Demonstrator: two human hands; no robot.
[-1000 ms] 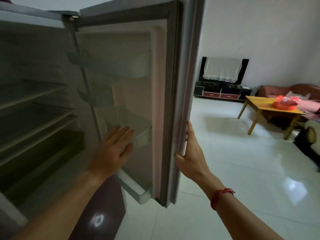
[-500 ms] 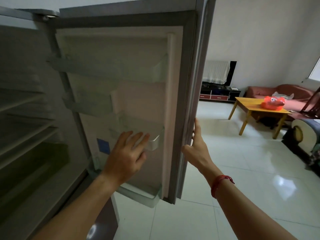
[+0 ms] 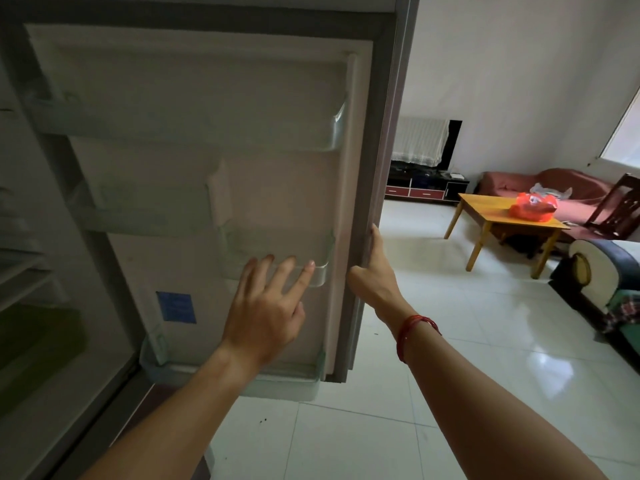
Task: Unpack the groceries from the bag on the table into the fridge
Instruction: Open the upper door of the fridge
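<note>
Presses left hand [image 3: 266,313], fingers straight and spread, holding nothing, against clear plastic door bin [image 3: 277,251]. Pinches edge of open fridge door [image 3: 207,150] with right hand [image 3: 372,282], most fingers hidden behind it. Farther off, across glossy white tiled floor [image 3: 450,341]: red bag [image 3: 533,206] on wooden table [image 3: 485,207], contents indistinct.

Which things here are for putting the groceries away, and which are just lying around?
For the job: fridge door, right hand holding its edge, left hand touching a door shelf, red bag on the wooden table.
Just lying about: sofa, TV stand, dark chair.
</note>
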